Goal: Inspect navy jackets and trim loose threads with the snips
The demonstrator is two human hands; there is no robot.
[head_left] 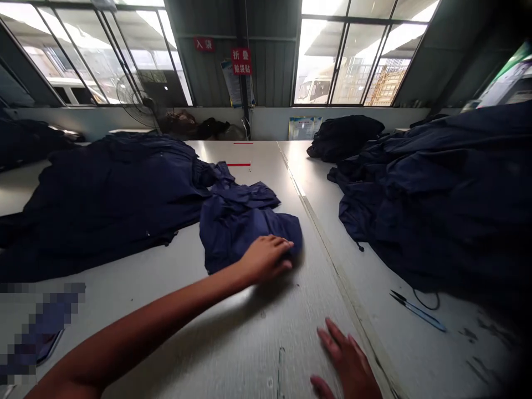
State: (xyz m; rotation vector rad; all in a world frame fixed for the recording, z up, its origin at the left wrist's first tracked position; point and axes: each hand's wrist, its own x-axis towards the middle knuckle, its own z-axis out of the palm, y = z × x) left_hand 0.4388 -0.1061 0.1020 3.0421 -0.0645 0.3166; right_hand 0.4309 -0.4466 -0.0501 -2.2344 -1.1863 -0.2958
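Note:
My left hand (268,258) reaches across the table onto the near right edge of a crumpled navy garment (245,221). Its fingers lie over the cloth with the thumb apart, and no fold shows pinched between them. Low in the view, my right hand (348,360) is held over the bare tabletop, fingers spread and holding nothing. The small garment touches a large heap of navy clothes (120,188) to its left.
Another big navy heap (440,188) covers the right side of the table (233,321), with a dark pile (344,136) behind it. A blue pen or cutter (419,313) lies at right. At lower left is a phone (50,346), partly pixelated. A seam (332,257) runs along the tabletop.

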